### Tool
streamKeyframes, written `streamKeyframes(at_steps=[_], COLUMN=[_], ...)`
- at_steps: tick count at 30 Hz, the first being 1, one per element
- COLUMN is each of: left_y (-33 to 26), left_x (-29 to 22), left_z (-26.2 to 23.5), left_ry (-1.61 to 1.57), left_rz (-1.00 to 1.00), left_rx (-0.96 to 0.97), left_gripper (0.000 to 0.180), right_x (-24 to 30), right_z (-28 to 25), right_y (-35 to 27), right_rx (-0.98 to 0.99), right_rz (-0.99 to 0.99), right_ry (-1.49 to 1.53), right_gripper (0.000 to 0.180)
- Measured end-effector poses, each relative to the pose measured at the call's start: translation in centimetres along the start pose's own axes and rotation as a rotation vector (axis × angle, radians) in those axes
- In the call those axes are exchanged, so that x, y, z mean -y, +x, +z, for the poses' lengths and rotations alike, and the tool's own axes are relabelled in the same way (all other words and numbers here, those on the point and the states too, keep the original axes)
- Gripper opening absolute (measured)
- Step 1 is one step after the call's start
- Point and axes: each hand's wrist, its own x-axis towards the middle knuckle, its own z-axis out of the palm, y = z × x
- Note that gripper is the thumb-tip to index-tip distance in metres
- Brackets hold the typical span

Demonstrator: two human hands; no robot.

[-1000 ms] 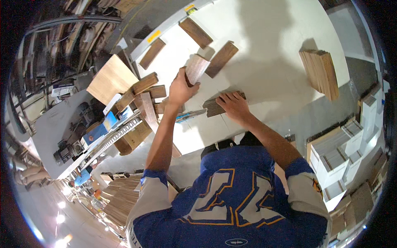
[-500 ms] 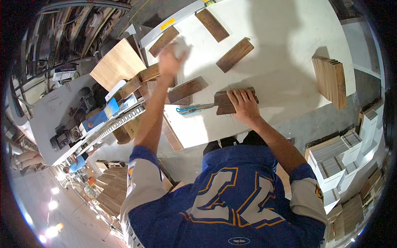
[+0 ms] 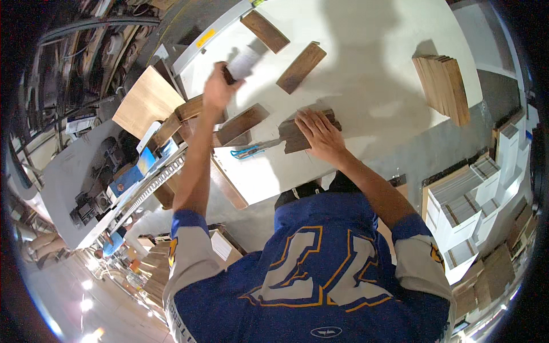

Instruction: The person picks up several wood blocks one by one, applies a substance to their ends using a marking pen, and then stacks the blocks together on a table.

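Observation:
My left hand (image 3: 216,87) is raised over the white table (image 3: 372,74) and grips a small wooden piece (image 3: 240,63) whose pale face is blurred. My right hand (image 3: 318,132) lies flat on a dark wooden board (image 3: 293,136) near the table's front edge. A brown plank (image 3: 240,124) lies just left of that board, with a blue-handled tool (image 3: 249,151) below it. Two more brown planks (image 3: 264,31) (image 3: 301,67) lie farther back on the table.
A stack of light wooden boards (image 3: 443,86) sits at the table's right. Left of the table are more planks (image 3: 177,114), a large plywood sheet (image 3: 147,100) and a cluttered grey bench (image 3: 86,177). White boxes of samples (image 3: 474,200) stand at the right.
My left hand has lifted the small wooden piece off the table and carried it left and up. A brown plank now lies where that hand was. My right hand stays on the dark board.

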Motion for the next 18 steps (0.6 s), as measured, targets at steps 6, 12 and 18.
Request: streamKeyframes(at_steps=[6, 12, 18], left_y=[-9.9, -12.4, -14.7], left_x=[-4.6, -3.7, 3.6], left_z=[9.6, 2.8, 2.8], left_ry=[0.038, 0.14, 0.456], left_rz=[0.407, 0.003, 0.113], left_rx=[0.324, 0.16, 0.073], left_gripper=[0.046, 0.052, 0.085], right_x=[0.2, 0.3, 0.2], right_z=[-0.5, -0.3, 0.0], right_y=[0.2, 0.2, 0.0], right_rx=[-0.103, -0.037, -0.053], right_rz=[-0.084, 0.043, 0.003], right_ry=[-0.004, 0.001, 0.031], right_gripper=[0.113, 0.124, 0.121])
